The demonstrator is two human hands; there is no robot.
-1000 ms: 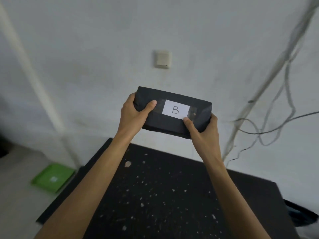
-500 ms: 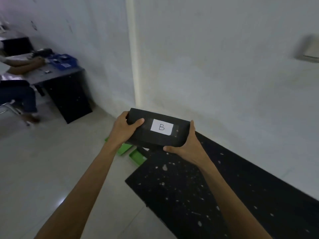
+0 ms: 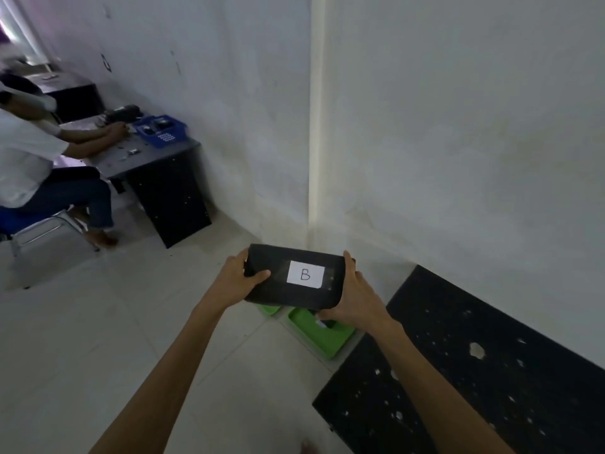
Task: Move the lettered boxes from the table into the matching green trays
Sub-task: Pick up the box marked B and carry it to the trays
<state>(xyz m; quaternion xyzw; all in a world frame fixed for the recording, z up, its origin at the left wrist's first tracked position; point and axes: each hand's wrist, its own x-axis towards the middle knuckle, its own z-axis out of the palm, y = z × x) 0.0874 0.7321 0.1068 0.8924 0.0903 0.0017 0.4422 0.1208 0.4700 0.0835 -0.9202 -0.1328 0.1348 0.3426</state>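
Low in the middle of the frame, the black box [image 3: 294, 278] with a white label reading B [image 3: 305, 274] is held in the air above the floor, left of the black speckled table [image 3: 474, 371]. The left hand [image 3: 237, 280] has its grip clamped on the box's left end, thumb on top; the right hand [image 3: 355, 296] is clamped on the right end, fingers wrapped under. Just below the box, on the floor by the table's corner, lie two green trays: the nearer tray [image 3: 314, 332] shows most of its bed, the farther tray [image 3: 270, 309] only a sliver. Their letters cannot be read here. The box looks stiff and light, judging by the easy hold; its smooth dark wrap may be slippery, so gripping both short ends seems the safest purchase
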